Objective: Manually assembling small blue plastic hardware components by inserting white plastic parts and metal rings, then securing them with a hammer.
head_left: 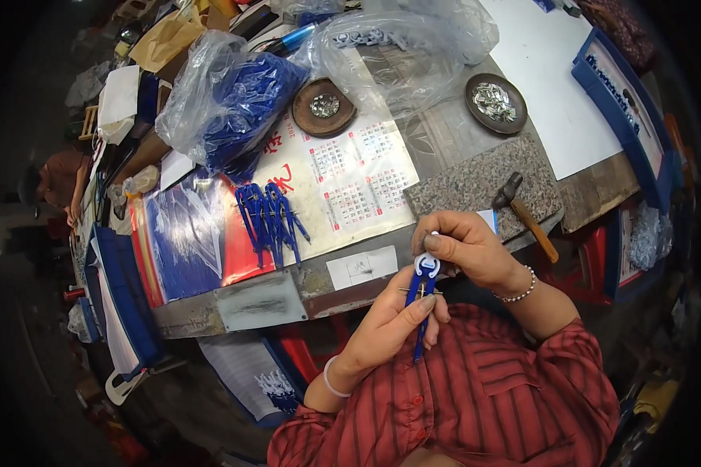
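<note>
Closest to the camera, over the lap of a red striped shirt (475, 397), both hands work one blue plastic compass with a white hinge cap (423, 292). Left hand (393, 323), white band at wrist, fingers curled shut around the compass legs, thumb pressed on the middle where a thin metal cross-pin sticks out. Right hand (463, 245), bead bracelet at wrist, fingers pinched closed on the white cap at the top. Compass is upright, tip pointing down toward the shirt, held in air just off the near edge of the bench (288, 300).

On the bench just beyond: small white paper slip (362, 267), grey speckled stone slab (483, 183) with a wooden-handled hammer (526, 214) lying over its right corner. Left of that, a loose pile of blue compasses (269, 222) resting on a printed calendar sheet (350, 175). Flat clear packs with blue and red backing (183, 237) sit further left.

Farther back: clear plastic bag stuffed with blue parts (237, 105), round brown dish of small silver bits (324, 107), second round dish of metal pieces (496, 103), another clear bag with pale parts (401, 39). Blue plastic tray (623, 117) at far right, beside a white sheet (549, 70). Another person's arm (62, 183) at far left edge.
</note>
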`<state>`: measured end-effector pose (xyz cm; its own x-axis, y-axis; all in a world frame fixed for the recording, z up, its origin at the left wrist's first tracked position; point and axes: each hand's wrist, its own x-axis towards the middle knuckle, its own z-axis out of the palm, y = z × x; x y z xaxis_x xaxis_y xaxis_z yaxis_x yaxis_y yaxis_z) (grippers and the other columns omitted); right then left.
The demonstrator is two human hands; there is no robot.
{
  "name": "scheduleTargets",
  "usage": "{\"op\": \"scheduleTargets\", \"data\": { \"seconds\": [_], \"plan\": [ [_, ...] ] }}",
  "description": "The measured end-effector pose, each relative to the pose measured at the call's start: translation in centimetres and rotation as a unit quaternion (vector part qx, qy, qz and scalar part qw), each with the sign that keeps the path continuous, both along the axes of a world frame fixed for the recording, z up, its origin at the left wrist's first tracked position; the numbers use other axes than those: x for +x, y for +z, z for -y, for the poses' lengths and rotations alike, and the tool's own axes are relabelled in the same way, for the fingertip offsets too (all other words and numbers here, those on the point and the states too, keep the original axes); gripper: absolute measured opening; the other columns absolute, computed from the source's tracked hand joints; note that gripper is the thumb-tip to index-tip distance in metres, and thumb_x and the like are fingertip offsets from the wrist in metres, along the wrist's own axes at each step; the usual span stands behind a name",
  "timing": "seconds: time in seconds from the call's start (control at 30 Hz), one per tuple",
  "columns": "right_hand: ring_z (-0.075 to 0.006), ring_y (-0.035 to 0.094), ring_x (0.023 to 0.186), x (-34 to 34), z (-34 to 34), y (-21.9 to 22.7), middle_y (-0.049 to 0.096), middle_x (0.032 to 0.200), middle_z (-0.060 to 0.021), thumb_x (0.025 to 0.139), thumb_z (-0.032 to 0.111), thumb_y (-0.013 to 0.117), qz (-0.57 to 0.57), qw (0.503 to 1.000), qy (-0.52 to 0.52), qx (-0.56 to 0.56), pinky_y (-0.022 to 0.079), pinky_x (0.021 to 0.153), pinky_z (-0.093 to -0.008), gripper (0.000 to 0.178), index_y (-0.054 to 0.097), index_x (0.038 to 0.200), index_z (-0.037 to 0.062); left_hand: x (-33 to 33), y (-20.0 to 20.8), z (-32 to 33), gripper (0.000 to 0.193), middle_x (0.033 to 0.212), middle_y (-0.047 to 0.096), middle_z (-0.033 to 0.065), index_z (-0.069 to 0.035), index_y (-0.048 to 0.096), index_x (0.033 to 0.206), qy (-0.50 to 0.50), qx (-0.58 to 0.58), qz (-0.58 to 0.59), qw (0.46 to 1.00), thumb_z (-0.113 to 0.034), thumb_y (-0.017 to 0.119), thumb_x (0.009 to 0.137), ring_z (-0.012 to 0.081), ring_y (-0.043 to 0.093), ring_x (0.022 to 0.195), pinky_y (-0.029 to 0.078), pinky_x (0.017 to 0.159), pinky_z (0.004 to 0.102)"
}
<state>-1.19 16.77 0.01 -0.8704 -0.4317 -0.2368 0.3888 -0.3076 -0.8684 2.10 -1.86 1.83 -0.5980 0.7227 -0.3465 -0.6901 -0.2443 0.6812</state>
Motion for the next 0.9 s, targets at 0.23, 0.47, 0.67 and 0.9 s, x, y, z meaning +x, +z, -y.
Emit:
{"op": "scheduleTargets", "data": {
  "seconds": [0.23,0.47,0.67,0.9],
  "plan": [
    [-0.0033,0.048,0.058,-1.3,-2.9,1.5,0.06,0.082,-0.0011,0.09,0.013,0.053,-0.039,0.993,-0.03,0.104,0.04,0.051,-0.017,0.013,0.057,0.097,0.0031,-0.3,0.4,0.0,0.044,0.088,0.055,0.0099,-0.001,0.027,0.136,0.002,0.0,-0.005,1.0,-0.016,0.042,0.097,0.0107,0.054,0.065,0.045,0.061,0.0224],
    [-0.0161,0.055,0.073,-9.7,-14.8,-1.3,0.059,0.083,-0.0093,0.083,0.012,0.06,-0.253,0.783,-0.195,0.534,0.044,0.065,-0.0297,0.022,0.056,0.099,-0.0022,0.0,0.0,0.2,0.044,0.088,0.057,0.0126,0.0,0.031,0.134,0.035,0.003,0.01,0.999,-0.012,0.047,0.095,0.0154,0.054,0.063,0.045,0.062,0.0254],
    [-0.0356,0.057,0.087,-13.1,-16.8,-4.8,0.057,0.092,-0.0183,0.078,0.01,0.059,-0.296,0.642,-0.109,0.698,0.046,0.077,-0.0425,0.02,0.055,0.095,0.001,0.2,-0.1,0.2,0.044,0.088,0.057,0.0119,0.0,0.031,0.133,0.045,-0.01,0.013,0.999,-0.013,0.047,0.095,0.0152,0.054,0.064,0.046,0.062,0.0259],
    [-0.0367,0.059,0.083,-14.1,-17.1,-5.0,0.06,0.084,-0.0194,0.078,0.008,0.056,-0.292,0.628,-0.127,0.71,0.046,0.074,-0.0441,0.012,0.056,0.088,0.0,0.1,-0.4,0.2,0.042,0.089,0.057,0.0088,-0.002,0.032,0.134,0.046,-0.005,0.014,0.999,-0.012,0.045,0.096,0.0126,0.055,0.067,0.047,0.063,0.0249]
  ]
}}
